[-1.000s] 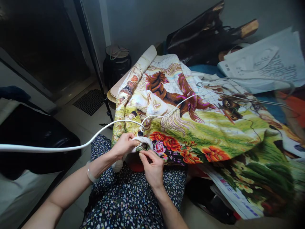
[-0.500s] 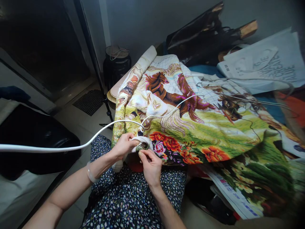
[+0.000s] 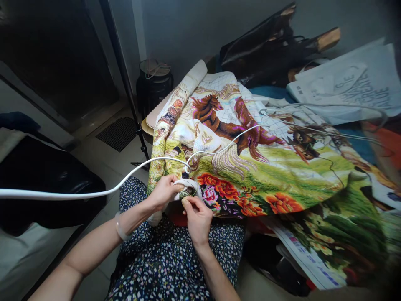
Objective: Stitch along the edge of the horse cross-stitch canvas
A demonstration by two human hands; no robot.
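A large cross-stitch cloth (image 3: 266, 177) with brown horses, green grass and red and orange flowers is spread before me, partly over my lap. My left hand (image 3: 164, 191) is closed on a bunched white fold (image 3: 185, 182) at its near edge. Close beside it, my right hand (image 3: 199, 218) pinches thumb against fingers at the same fold. Whatever lies in that pinch is too small to make out. A thin dark thread shows over the fold. The cloth's left side is rolled into a tube (image 3: 171, 117).
A white cable (image 3: 125, 180) crosses from the left and loops over the cloth just above my hands. A black tripod pole (image 3: 123, 75) stands at left. White paper bags (image 3: 347, 88) and a dark bag (image 3: 253, 50) lie at the back right. A loose dark thread trails on the cloth.
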